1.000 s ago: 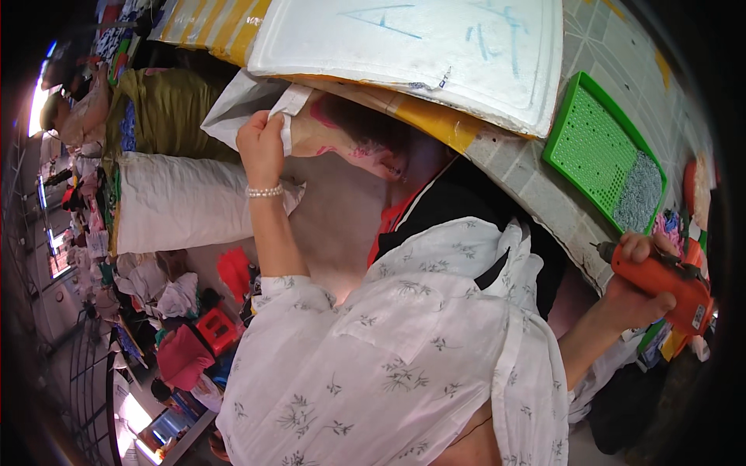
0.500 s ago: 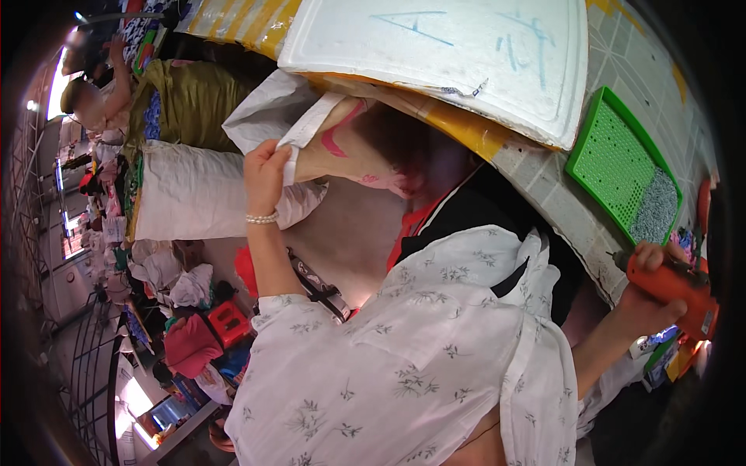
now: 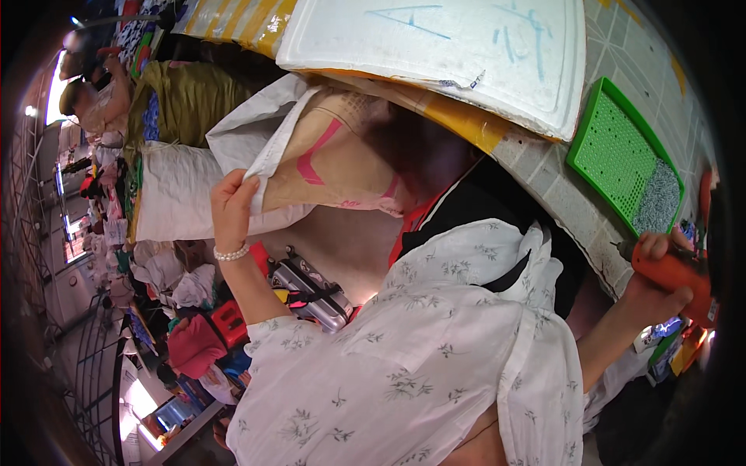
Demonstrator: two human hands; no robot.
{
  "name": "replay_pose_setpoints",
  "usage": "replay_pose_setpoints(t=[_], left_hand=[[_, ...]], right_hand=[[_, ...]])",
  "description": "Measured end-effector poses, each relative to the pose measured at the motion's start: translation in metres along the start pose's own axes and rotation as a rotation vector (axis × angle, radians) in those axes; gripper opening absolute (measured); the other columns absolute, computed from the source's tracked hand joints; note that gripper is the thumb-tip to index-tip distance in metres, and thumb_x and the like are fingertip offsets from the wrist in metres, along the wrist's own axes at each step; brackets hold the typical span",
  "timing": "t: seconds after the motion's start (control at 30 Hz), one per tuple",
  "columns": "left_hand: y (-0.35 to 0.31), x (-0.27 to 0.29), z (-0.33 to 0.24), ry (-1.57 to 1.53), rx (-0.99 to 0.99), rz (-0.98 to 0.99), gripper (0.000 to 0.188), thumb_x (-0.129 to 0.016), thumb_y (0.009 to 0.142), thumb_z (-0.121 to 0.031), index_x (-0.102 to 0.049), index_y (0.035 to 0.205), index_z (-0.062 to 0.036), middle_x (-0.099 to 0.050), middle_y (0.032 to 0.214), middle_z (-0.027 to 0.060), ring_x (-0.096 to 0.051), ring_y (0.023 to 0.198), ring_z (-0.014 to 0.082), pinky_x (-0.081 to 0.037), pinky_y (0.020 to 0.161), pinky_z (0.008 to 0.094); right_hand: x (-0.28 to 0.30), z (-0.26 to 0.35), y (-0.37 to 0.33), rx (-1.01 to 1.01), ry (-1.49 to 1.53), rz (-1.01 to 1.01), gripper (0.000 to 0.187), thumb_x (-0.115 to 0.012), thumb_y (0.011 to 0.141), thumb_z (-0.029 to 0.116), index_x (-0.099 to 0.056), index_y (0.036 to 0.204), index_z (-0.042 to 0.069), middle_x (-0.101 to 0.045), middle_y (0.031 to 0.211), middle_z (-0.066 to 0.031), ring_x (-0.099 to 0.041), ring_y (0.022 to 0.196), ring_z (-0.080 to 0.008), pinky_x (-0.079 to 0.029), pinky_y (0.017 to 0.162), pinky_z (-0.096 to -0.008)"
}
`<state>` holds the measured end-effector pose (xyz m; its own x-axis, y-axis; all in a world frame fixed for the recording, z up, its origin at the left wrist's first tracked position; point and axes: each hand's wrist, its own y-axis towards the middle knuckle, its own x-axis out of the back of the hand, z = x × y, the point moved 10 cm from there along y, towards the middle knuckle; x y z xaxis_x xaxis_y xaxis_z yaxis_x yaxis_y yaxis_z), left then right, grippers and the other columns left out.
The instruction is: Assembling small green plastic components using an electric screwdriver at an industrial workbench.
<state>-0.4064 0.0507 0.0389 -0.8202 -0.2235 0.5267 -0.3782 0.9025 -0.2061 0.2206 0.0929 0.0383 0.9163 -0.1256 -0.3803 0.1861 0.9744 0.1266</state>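
Beside and below the edge of a tabletop (image 3: 536,168) with a pale tile pattern, one tan bag (image 3: 334,167) with pink markings is held by its white edge, to the left of the person's body; its far side is lost in shadow. The edge is pinched between the thumb and fingers of the left hand (image 3: 231,206), on whose wrist one bracelet (image 3: 231,253) of white beads is worn. At the far right, one orange-red power tool (image 3: 674,272) is grasped by the right hand (image 3: 642,301), its dark tip pointed leftward near the tabletop; whether the two touch cannot be told. On the tabletop, one green tray (image 3: 610,144) pierced with many holes is set at a slant, and a heap of small silvery pieces (image 3: 659,198), too many and too fine to be counted, is gathered at its near end. One white foam board (image 3: 435,66) with blue hand-drawn marks is laid to the left of the tray. Behind the bag, two sacks are seen, one white (image 3: 179,186) and one olive (image 3: 183,101). Below the left forearm, one silver-grey case (image 3: 311,291) is partly covered by the white leaf-patterned shirt (image 3: 404,342).
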Motion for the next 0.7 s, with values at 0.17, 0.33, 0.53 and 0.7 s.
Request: replay_pose_setpoints(t=[0.17, 0.33, 0.53, 0.7], left_hand=[[-0.011, 0.027, -0.012, 0.045, -0.007, -0.052, 0.011, -0.058, 0.082, -0.008, -0.063, 0.083, 0.0013, -0.054, 0.071, -0.0061, -0.043, 0.065, 0.002, -0.033, 0.058, 0.0181], [-0.023, 0.067, -0.022, 0.081, -0.014, -0.118, 0.011, -0.059, 0.079, -0.009, -0.062, 0.081, 0.001, -0.052, 0.072, -0.0066, -0.042, 0.067, 0.0029, -0.032, 0.061, 0.0183], [-0.032, 0.106, -0.016, 0.074, 0.008, -0.16, 0.011, -0.059, 0.078, -0.007, -0.062, 0.083, 0.0022, -0.052, 0.072, -0.0067, -0.042, 0.066, 0.0031, -0.032, 0.06, 0.0186], [-0.015, 0.119, -0.021, 0.183, 0.02, -0.19, 0.013, -0.058, 0.078, -0.009, -0.063, 0.082, 0.0018, -0.053, 0.07, -0.0059, -0.042, 0.062, 0.0032, -0.031, 0.056, 0.0187]], right_hand=[[-0.006, 0.005, 0.002, 0.019, -0.026, 0.005, 0.087, -0.057, 0.072, 0.067, -0.046, 0.118, -0.006, -0.05, 0.083, -0.009, -0.046, 0.076, -0.0209, -0.037, 0.082, -0.0375], [-0.002, -0.001, 0.001, -0.011, -0.025, -0.027, 0.086, -0.058, 0.071, 0.067, -0.046, 0.117, -0.005, -0.051, 0.082, -0.0083, -0.047, 0.077, -0.021, -0.038, 0.082, -0.0371], [-0.001, -0.002, 0.0, -0.017, -0.041, -0.031, 0.085, -0.058, 0.07, 0.066, -0.046, 0.116, -0.005, -0.051, 0.083, -0.0079, -0.048, 0.078, -0.021, -0.037, 0.084, -0.0372], [-0.004, -0.004, 0.006, -0.022, -0.032, 0.012, 0.085, -0.058, 0.071, 0.066, -0.046, 0.117, -0.005, -0.051, 0.083, -0.008, -0.048, 0.078, -0.0212, -0.037, 0.084, -0.0375]])
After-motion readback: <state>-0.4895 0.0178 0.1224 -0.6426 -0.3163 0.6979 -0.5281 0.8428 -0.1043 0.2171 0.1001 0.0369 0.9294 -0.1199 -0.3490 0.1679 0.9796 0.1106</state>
